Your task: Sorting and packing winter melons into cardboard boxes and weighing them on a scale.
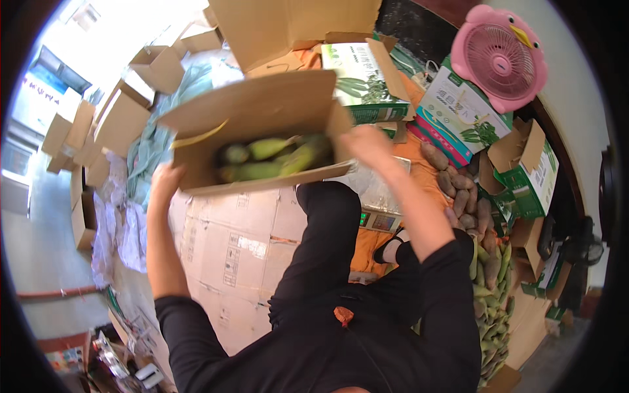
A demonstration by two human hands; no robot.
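Left hand (169,180) on one end, right hand (368,147) on the other, I'm gripping this open cardboard box (262,101) above the cardboard-covered floor (239,245), green vegetables (270,149) lying inside!

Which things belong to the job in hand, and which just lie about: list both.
In the job:
open cardboard box, held by left hand and right hand
green produce inside it
probably the scale

Seemingly just lying about:
pink fan
purple plastic bags
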